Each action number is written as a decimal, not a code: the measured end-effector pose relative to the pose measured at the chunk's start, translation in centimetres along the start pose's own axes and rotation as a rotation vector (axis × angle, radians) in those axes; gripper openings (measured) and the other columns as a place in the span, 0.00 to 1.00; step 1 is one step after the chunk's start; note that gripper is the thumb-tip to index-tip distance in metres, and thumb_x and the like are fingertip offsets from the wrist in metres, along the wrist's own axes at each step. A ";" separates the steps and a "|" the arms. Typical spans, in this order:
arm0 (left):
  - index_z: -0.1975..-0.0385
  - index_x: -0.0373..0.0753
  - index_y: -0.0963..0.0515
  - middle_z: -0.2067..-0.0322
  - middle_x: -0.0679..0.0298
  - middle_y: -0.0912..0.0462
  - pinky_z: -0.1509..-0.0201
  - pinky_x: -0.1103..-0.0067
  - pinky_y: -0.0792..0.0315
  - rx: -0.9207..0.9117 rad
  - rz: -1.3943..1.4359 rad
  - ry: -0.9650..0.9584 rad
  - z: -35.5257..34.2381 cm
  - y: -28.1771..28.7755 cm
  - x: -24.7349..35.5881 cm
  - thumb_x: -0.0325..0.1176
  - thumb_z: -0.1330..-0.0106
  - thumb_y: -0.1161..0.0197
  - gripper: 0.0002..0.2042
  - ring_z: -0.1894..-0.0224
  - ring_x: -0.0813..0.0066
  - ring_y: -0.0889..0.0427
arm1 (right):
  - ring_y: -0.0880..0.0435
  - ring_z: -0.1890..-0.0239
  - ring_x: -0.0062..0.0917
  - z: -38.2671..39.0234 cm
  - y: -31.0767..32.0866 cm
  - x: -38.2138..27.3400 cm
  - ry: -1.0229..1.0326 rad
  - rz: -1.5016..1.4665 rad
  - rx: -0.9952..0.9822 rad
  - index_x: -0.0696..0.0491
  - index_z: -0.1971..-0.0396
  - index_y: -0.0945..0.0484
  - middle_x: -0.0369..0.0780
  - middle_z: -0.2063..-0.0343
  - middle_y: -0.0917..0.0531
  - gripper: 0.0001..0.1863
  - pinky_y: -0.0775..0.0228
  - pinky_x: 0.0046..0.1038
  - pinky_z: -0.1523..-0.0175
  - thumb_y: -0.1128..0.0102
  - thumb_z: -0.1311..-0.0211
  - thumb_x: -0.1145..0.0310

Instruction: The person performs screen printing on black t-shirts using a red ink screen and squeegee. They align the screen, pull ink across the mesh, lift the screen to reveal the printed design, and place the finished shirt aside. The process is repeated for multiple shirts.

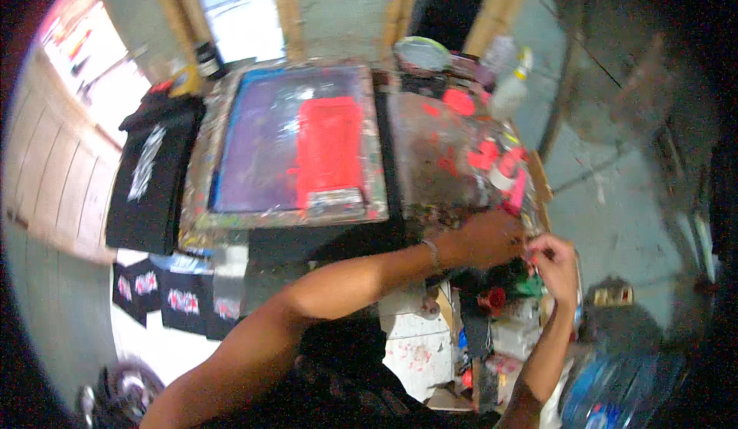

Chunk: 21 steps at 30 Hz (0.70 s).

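My left hand [492,241] reaches across to the right edge of the work table, dark and blurred, with its fingers drawn together. Its fingertips meet those of my right hand [555,266], which is closed in a pinch. Whatever small thing lies between them is too blurred to name. Just beyond the hands, a white and pink container [505,171] stands among pink ink smears. To the left lies a screen printing frame [254,144] with purple-blue mesh. A red ink area [329,148] covers its right part, and a squeegee-like strip [335,201] rests at the near end.
Folded black garments [150,175] are stacked left of the frame. Below them lie printed black pieces [183,297]. A spray bottle [513,83] and a bowl [422,54] stand at the table's far side. A large blue water jug [619,390] sits on the floor at lower right.
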<state>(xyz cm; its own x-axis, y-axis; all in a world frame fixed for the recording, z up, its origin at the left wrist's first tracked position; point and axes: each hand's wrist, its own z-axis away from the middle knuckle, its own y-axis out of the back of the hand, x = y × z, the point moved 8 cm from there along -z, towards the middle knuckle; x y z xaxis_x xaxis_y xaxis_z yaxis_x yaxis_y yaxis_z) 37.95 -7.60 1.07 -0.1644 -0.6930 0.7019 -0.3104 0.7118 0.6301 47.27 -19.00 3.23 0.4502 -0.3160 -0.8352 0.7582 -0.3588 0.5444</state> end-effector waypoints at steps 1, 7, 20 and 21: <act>0.67 0.35 0.18 0.67 0.46 0.17 0.56 0.54 0.24 0.034 0.076 -0.042 -0.1 -1.4 0.2 0.41 0.32 0.39 0.13 0.61 0.41 0.17 | 0.21 0.76 0.17 0.7 0.8 1.0 0.022 -0.042 0.045 0.59 0.66 0.18 0.37 0.72 0.16 0.09 0.27 0.23 0.72 0.42 0.42 0.87; 0.67 0.33 0.20 0.68 0.48 0.17 0.58 0.56 0.24 0.227 0.313 0.033 2.0 -6.0 -1.1 0.37 0.33 0.38 0.11 0.64 0.43 0.18 | 0.18 0.74 0.21 2.2 -0.3 6.7 0.058 -0.143 0.174 0.59 0.68 0.20 0.38 0.73 0.15 0.05 0.25 0.24 0.67 0.42 0.40 0.84; 0.64 0.39 0.20 0.67 0.54 0.17 0.56 0.56 0.22 -0.228 0.119 0.170 9.9 -23.8 -4.0 0.36 0.36 0.39 0.08 0.64 0.52 0.15 | 0.18 0.73 0.19 11.4 2.4 15.4 -0.176 -0.247 0.553 0.59 0.61 0.13 0.38 0.69 0.13 0.06 0.23 0.25 0.67 0.30 0.36 0.74; 0.63 0.40 0.19 0.66 0.54 0.17 0.55 0.56 0.22 -0.151 0.005 0.091 11.4 -26.5 -5.0 0.36 0.37 0.38 0.08 0.63 0.52 0.15 | 0.18 0.73 0.19 10.8 1.7 15.0 -0.156 -0.227 0.518 0.59 0.61 0.13 0.38 0.68 0.13 0.06 0.22 0.25 0.67 0.30 0.37 0.75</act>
<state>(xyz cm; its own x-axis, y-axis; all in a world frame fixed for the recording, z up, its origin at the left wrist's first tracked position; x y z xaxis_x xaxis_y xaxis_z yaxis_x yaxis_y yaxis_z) 36.38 -24.32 -22.94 -0.0781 -0.6810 0.7281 -0.1642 0.7291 0.6644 50.20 -33.81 -7.58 0.1987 -0.2922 -0.9355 0.4809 -0.8027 0.3529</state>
